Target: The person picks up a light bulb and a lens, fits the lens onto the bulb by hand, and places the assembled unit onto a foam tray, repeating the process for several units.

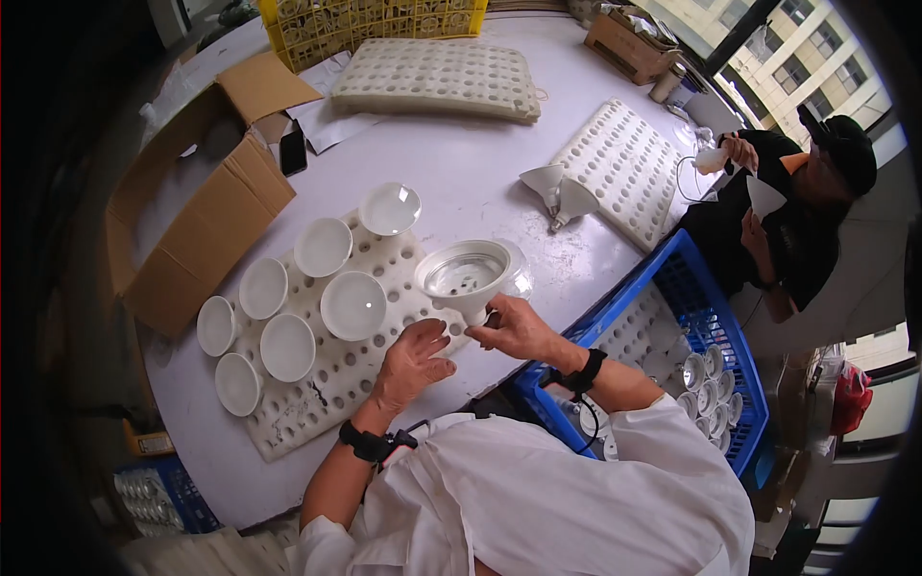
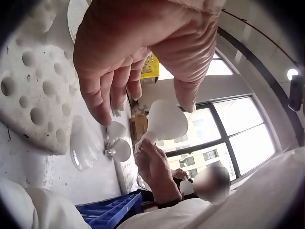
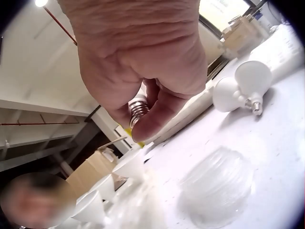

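- The white lamp housing (image 1: 466, 274) sits at the centre of the head view. Its mouth faces up and it is raised above the near edge of the foam tray (image 1: 331, 389). The right hand (image 1: 519, 331) pinches its screw base (image 3: 138, 112) between the thumb and curled fingers.
- The left hand (image 1: 411, 360) lies just left of it at lower centre, with its fingers loosely bent, slightly apart and holding nothing.
- A clear cover (image 3: 217, 186) lies on the table (image 1: 461, 163) just behind the housing.
- The likely risk is the grip, which takes only the narrow base. The wide cone could tilt or slip, drop onto the cover, or knock the other housings (image 1: 353, 305) from their holes in the tray.
- The inside of the housing's mouth shows only glints. In the head view the hand itself covers the pinch. Whether the left hand touches the tray cannot be told.
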Available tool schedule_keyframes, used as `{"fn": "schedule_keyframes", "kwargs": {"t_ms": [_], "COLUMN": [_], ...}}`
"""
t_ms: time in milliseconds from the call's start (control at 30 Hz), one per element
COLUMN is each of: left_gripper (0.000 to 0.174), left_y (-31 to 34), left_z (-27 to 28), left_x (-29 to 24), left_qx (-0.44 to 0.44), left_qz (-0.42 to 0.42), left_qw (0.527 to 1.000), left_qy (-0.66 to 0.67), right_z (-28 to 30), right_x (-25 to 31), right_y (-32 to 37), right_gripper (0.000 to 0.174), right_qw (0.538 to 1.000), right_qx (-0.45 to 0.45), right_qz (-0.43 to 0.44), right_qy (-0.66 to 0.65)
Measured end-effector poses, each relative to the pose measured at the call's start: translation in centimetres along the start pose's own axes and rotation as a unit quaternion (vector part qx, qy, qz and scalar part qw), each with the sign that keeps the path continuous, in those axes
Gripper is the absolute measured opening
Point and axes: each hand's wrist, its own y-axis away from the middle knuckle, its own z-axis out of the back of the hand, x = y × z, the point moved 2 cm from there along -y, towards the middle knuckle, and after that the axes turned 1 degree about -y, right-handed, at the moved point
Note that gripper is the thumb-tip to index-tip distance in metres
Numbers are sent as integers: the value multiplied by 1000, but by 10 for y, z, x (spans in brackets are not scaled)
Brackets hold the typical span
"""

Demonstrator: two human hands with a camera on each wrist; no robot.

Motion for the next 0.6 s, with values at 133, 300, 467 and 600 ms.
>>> {"fn": "schedule_keyframes", "kwargs": {"t_ms": [133, 300, 467, 600], "left_gripper": [54, 40, 41, 35], "left_y": [6, 41, 64, 72], "left_z": [18, 54, 54, 70], "left_x": [13, 15, 15, 34], "left_qx": [-43, -140, -182, -218], "left_qz": [-62, -101, -65, -111], "left_qw": [994, 972, 977, 950], "left_qy": [-74, -157, -85, -193], "right_z": [-60, -16, 58, 66], "right_x": [11, -13, -76, -92], "right_y": [-2, -44, -94, -105], "right_gripper": [33, 56, 84, 96], "right_qw": [974, 957, 889, 869], "right_qx": [32, 63, -85, -42], "right_qz": [194, 64, -102, -213], "right_qy": [111, 277, 437, 444]}}
